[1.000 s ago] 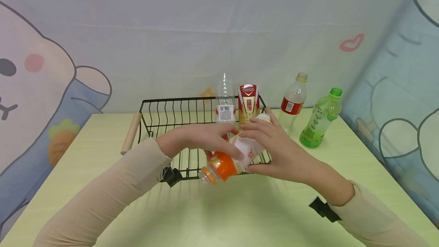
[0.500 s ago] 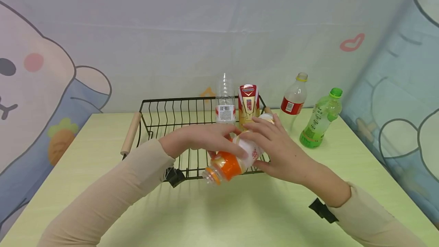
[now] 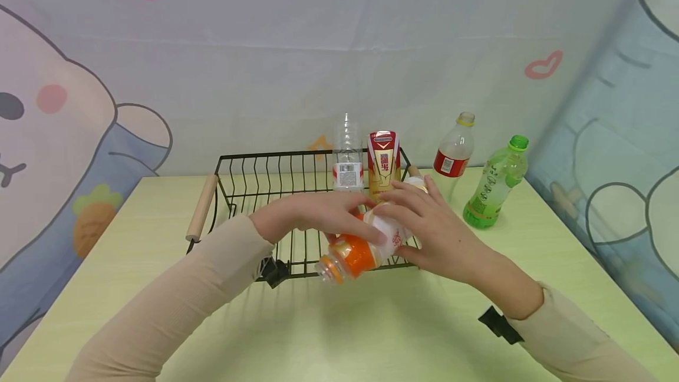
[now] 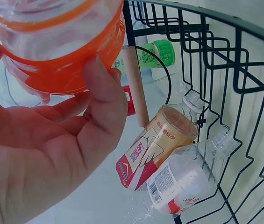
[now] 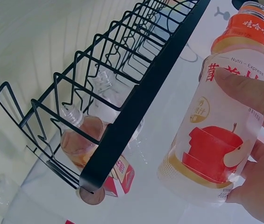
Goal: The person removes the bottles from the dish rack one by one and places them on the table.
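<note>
Between both hands, over the front right part of the black wire basket [image 3: 302, 271], a plastic bottle lies tilted. This juice bottle [image 3: 356, 254] has an orange neck band and a white label with red print, and its clear mouth points to the lower left. My left hand [image 3: 331, 217] grips it near the orange band, thumb on top. My right hand [image 3: 432, 231] holds the white body toward its base, fingers curved over it. The left wrist view shows the orange part of the bottle [image 4: 61, 70] above the palm; fingers partly hide the label.
Inside the basket at the back stand a clear bottle [image 3: 348, 161] and a gold-and-red bottle [image 3: 384, 161]. To the right on the table [image 3: 329, 335] are a red-labelled bottle [image 3: 451, 158] and a green bottle [image 3: 493, 187]. A wooden handle [image 3: 203, 208] is at the basket's left.
Both hands and the juice bottle have shifted slightly to the right. The grip looks much the same, and the other bottles and basket have not moved.
</note>
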A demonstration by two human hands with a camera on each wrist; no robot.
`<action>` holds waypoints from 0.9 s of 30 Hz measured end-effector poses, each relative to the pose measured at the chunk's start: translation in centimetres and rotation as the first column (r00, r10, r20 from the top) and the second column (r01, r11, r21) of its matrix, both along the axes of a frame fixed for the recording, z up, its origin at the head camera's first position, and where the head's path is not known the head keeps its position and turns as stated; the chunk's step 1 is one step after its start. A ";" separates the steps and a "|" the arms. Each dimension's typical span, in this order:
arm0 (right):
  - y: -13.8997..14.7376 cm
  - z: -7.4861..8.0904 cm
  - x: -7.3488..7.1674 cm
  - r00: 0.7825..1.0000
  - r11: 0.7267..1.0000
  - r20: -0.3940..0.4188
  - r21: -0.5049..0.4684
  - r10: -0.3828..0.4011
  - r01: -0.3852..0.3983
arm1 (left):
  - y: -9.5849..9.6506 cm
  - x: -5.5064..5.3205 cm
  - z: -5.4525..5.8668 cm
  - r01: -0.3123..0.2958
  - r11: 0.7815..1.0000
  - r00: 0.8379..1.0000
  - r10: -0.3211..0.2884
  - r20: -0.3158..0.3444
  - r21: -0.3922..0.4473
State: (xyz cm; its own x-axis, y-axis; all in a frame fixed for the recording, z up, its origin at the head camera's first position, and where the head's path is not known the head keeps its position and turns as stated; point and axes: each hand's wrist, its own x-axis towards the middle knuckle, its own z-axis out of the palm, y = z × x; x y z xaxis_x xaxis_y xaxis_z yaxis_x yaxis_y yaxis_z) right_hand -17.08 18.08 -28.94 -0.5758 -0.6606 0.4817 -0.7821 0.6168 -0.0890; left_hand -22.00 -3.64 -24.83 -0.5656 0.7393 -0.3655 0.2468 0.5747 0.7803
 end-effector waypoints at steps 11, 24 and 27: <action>1.2 0.2 -0.6 0.998 0.998 -0.032 -0.026 -0.052 0.051 | 0.0 -0.5 0.7 -0.029 1.000 0.999 0.029 -0.026 0.011; 3.8 0.1 -1.7 0.989 0.977 -0.057 -0.176 -0.133 0.121 | -1.2 -2.1 1.2 -0.182 0.983 0.979 0.183 -0.091 0.021; 4.5 0.0 -1.8 0.987 0.966 -0.040 -0.215 -0.156 0.144 | -1.6 -2.7 1.1 -0.229 0.972 0.967 0.233 -0.106 0.045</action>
State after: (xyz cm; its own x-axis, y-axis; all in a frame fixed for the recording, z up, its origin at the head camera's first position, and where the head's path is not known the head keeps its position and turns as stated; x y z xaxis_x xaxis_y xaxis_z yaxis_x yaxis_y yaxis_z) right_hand -18.89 22.56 -28.97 -0.6285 -0.4489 0.6351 -0.6895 0.6995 -0.1879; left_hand -24.70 -5.24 -23.72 -0.7578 0.5940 -0.2699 0.1958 0.6016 0.7744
